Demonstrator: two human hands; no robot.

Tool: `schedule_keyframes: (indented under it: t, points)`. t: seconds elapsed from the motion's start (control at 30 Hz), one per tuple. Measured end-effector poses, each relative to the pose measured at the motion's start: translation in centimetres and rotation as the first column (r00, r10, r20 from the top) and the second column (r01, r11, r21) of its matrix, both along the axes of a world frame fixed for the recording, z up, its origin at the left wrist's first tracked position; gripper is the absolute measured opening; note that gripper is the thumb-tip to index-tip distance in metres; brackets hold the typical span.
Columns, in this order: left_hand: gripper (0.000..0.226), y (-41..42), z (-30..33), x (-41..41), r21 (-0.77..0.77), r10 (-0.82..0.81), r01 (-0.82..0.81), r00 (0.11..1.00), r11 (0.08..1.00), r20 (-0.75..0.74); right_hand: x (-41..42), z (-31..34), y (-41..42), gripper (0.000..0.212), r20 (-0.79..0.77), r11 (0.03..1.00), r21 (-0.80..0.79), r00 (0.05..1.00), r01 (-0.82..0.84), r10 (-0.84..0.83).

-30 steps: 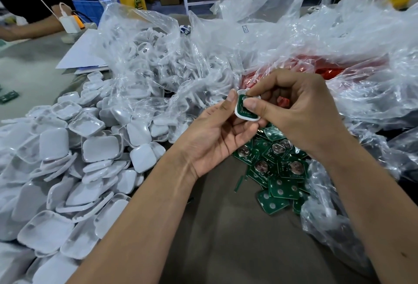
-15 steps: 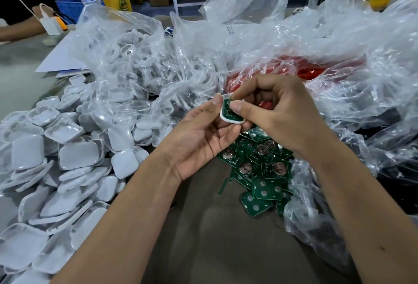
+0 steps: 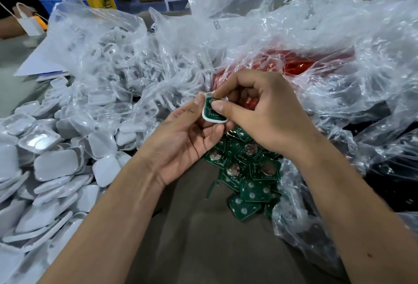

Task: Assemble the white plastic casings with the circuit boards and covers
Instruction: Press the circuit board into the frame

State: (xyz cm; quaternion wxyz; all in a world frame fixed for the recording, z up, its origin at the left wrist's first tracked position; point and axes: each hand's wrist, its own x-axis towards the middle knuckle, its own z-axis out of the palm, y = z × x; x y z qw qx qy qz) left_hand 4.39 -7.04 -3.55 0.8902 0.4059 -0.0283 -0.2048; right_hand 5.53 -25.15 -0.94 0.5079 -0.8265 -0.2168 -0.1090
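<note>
The step in hand looks like seating a small green square circuit board point(image 3: 211, 111) into a white rounded-square plastic casing point(image 3: 214, 119), held up above the bench point(image 3: 203, 238) between both hands. The left hand point(image 3: 187, 139) cradles the casing from below and from the left, fingers curled under it and the thumb lying up along its left edge, so its grip is closed on the casing. The right hand point(image 3: 260, 111) comes in from the right with thumb and forefinger pinched together on the board, the thumb pad pressing on the board's face near its upper right part, the other fingers curled loosely behind.

To do this well, I would judge that the board should lie flat and square to the casing's rim before any push: whether all four corners are inside the rim cannot be told, since the thumb hides the upper right. Press with the flat of the thumb, working round the edge rather than on the round metal part at the board's middle, while the left fingers back the casing from underneath so it does not flex. A tilted board forced down could jam or crack a thin wall.

The loose pile of green circuit boards point(image 3: 246, 170) lies just beneath the hands, the heap of white plastic casings point(image 3: 56, 166) to the left, and clear crumpled plastic bags point(image 3: 294, 41) behind
</note>
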Motion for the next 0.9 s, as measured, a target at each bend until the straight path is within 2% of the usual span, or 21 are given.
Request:
schedule_keyframes:
  t: [0.3, 0.73, 0.9]
  points:
    - [0.027, 0.36, 0.37, -0.35, -0.045, -0.03, 0.032, 0.999, 0.998, 0.042, -0.54, 0.38, 0.32, 0.013, 0.08, 1.0, -0.028, 0.997, -0.006, 0.008]
    - [0.033, 0.06, 0.08, -0.26, -0.02, -0.039, 0.04, 0.998, 0.999, 0.042, -0.47, 0.54, -0.28, 0.013, 0.062, 0.997, -0.024, 0.996, -0.07, 0.072]
    - [0.025, 0.1, 0.04, -0.31, 0.007, -0.014, 0.014, 0.999, 1.0, 0.033, -0.31, 0.46, -0.36, 0.014, 0.073, 0.997, -0.069, 0.996, -0.044, 0.049]
